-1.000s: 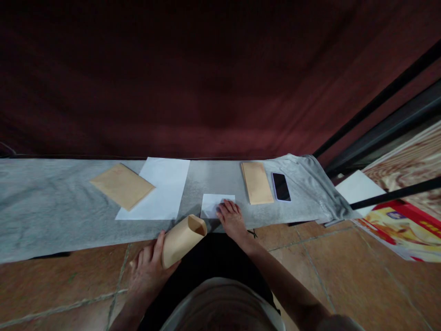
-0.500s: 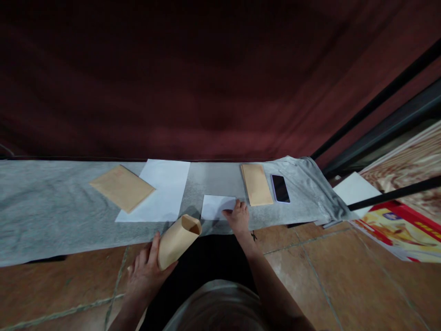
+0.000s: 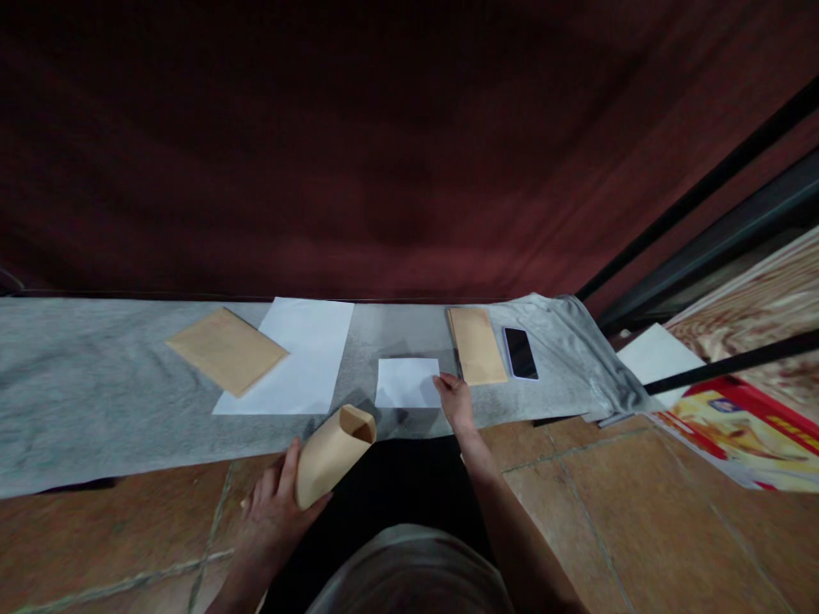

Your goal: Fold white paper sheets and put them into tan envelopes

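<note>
My left hand (image 3: pixel 274 499) is wrapped round a brown kraft envelope (image 3: pixel 329 460), squeezed so that its mouth gapes toward the upper right. It is held in front of the table's near edge. A small white sheet of paper (image 3: pixel 408 383) lies on the grey cloth beyond the envelope. At its right edge, my right hand (image 3: pixel 456 399) has thumb and fingers pinched on the paper. Right of that hand are stacked brown envelopes (image 3: pixel 479 345). Farther left, a large white sheet (image 3: pixel 304 358) lies partly under another brown envelope (image 3: pixel 227 350).
A phone (image 3: pixel 521 353) lies beside the stacked envelopes. Grey cloth (image 3: pixel 95 384) covers the narrow table, with a dark red curtain (image 3: pixel 384 170) behind it. At the right are black bars (image 3: pixel 729 362), a white board (image 3: pixel 659 354) and a red-and-yellow box (image 3: pixel 748 431) above the tiled floor.
My right hand has slid right from over the small sheet to its right edge, uncovering more of the paper. My left hand still holds the envelope, barely moved.
</note>
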Motion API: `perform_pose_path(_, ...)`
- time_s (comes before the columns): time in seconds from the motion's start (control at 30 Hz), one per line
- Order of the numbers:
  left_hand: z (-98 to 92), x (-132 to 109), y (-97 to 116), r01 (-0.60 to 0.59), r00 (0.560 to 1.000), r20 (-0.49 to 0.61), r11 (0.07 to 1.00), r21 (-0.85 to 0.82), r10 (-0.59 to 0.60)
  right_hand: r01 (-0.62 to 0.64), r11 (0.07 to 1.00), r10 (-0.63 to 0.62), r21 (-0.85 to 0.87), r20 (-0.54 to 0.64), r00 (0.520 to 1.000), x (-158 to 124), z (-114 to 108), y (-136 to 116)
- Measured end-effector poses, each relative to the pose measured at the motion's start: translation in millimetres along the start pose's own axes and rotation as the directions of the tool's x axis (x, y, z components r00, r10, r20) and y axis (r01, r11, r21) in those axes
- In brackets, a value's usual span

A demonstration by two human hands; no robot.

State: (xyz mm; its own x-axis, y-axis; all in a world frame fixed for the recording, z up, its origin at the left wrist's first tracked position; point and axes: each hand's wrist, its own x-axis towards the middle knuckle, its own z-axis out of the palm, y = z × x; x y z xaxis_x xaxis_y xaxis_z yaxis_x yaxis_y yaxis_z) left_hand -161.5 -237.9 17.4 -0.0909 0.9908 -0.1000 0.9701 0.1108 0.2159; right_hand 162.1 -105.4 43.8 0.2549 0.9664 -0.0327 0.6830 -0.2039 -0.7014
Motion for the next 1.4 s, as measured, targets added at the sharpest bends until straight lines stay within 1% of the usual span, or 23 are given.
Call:
perform_pose_path(0.07, 0.2, -0.4, -1.4, 0.001, 1.000, -0.008, 1.000, 0.004, -0.001, 0.033, 0.999, -0.030, 0.038, -0.082, 0.996, -1.3, -19.1, -8.2)
perform_pose_path(0.1, 0.6, -0.3, -2.1, -0.004, 1.000, -0.016, 1.000, 0.004, 0.004, 0.073, 0.996, -0.063, 0.051, -0.174, 0.983, -1.8, -30.5, -13.8)
perform_pose_path(0.13, 1.2, -0.1, -2.6, -0.011, 1.000, -0.024, 1.000, 0.002, 0.011, 0.124, 0.992, -0.113, 0.025, -0.260, 0.959, -2.4, -41.9, -20.4)
perform_pose_path(0.17, 1.9, 0.4, -2.7, -0.019, 0.999, -0.031, 1.000, -0.001, 0.019, 0.186, 0.982, -0.185, -0.027, -0.321, 0.929, -3.4, -52.2, -27.6)
perform_pose_path(0.23, 3.4, 1.6, -1.6, -0.024, 0.999, -0.040, 1.000, -0.007, 0.024, 0.281, 0.949, -0.314, -0.141, -0.373, 0.873, -6.9, -65.1, -42.2)
perform_pose_path(0.27, 4.0, 2.2, -0.3, -0.024, 0.999, -0.039, 1.000, -0.009, 0.023, 0.313, 0.930, -0.363, -0.192, -0.357, 0.861, -9.7, -66.2, -48.3)
perform_pose_path(0.3, 4.5, 2.8, 1.1, -0.023, 0.999, -0.037, 1.000, -0.011, 0.023, 0.339, 0.911, -0.401, -0.235, -0.313, 0.861, -13.1, -63.4, -53.0)
perform_pose_path(0.37, 4.9, 3.2, 3.9, -0.033, 0.999, -0.032, 0.999, -0.012, 0.033, 0.394, 0.873, -0.445, -0.288, -0.141, 0.884, -21.1, -48.3, -56.0)
perform_pose_path(0.43, 4.5, 2.6, 5.0, -0.039, 0.999, -0.023, 0.999, -0.004, 0.039, 0.431, 0.855, -0.434, -0.287, 0.057, 0.899, -28.2, -26.8, -50.1)
perform_pose_path(0.47, 4.1, 2.1, 4.6, -0.036, 0.999, -0.014, 0.999, 0.001, 0.036, 0.433, 0.861, -0.414, -0.265, 0.127, 0.901, -30.3, -16.1, -44.4)
perform_pose_path(0.5, 3.6, 1.4, 3.6, -0.033, 0.999, -0.004, 0.999, 0.007, 0.033, 0.419, 0.876, -0.388, -0.237, 0.168, 0.906, -30.8, -6.8, -37.6)
perform_pose_path(0.53, 3.2, 0.7, 2.0, -0.032, 0.999, 0.009, 0.999, 0.012, 0.031, 0.391, 0.892, -0.357, -0.228, 0.175, 0.917, -29.5, 0.8, -30.5)
perform_pose_path(0.57, 3.0, 0.1, 0.0, -0.030, 0.999, 0.023, 0.999, 0.013, 0.030, 0.351, 0.903, -0.322, -0.247, 0.154, 0.934, -26.2, 6.5, -23.5)
perform_pose_path(0.67, 2.7, 0.2, -5.1, -0.023, 0.999, 0.049, 1.000, 0.009, 0.023, 0.248, 0.905, -0.230, -0.346, 0.091, 0.969, -7.4, 13.5, -8.8)
perform_pose_path(0.77, 1.9, 2.4, -4.7, -0.021, 0.998, 0.057, 1.000, 0.020, 0.020, 0.192, 0.882, -0.158, -0.431, 0.115, 0.981, 15.0, 14.2, -5.2)
perform_pose_path(0.87, -0.6, 3.8, 1.0, -0.036, 0.998, 0.056, 0.999, 0.036, 0.034, 0.122, 0.881, -0.059, -0.456, 0.152, 0.987, 31.6, 15.9, -6.4)
perform_pose_path(0.93, -2.3, 3.7, 5.0, -0.049, 0.998, 0.052, 0.998, 0.038, 0.047, 0.061, 0.924, -0.004, -0.376, 0.152, 0.988, 38.9, 17.6, -6.4)
perform_pose_path(1.03, -2.2, 3.5, 7.5, -0.049, 0.998, 0.047, 0.998, 0.036, 0.048, 0.003, 0.983, 0.025, -0.186, 0.148, 0.989, 45.4, 18.6, -3.7)
perform_pose_path(1.2, 3.8, 5.5, 2.9, -0.031, 0.999, 0.046, 0.999, 0.039, 0.030, -0.010, 0.999, 0.004, 0.038, 0.160, 0.987, 41.2, 12.7, 3.8)
perform_pose_path(1.3, 6.0, 6.4, 1.6, -0.032, 0.999, 0.034, 0.999, 0.028, 0.031, -0.027, 0.982, 0.005, 0.185, 0.120, 0.993, 25.7, 6.2, 5.8)
perform_pose_path(1.33, 6.0, 6.6, 2.1, -0.032, 0.999, 0.033, 0.999, 0.021, 0.031, -0.028, 0.963, 0.004, 0.268, 0.091, 0.996, 18.1, 4.5, 5.7)
perform_pose_path(1.37, 5.8, 7.0, 2.9, -0.029, 0.999, 0.035, 0.999, 0.016, 0.028, -0.026, 0.930, 0.002, 0.368, 0.065, 0.998, 9.6, 3.2, 5.1)
perform_pose_path(1.4, 5.3, 7.4, 4.1, -0.023, 0.999, 0.040, 1.000, 0.012, 0.023, -0.020, 0.871, -0.001, 0.492, 0.042, 0.999, 0.4, 2.4, 4.3)
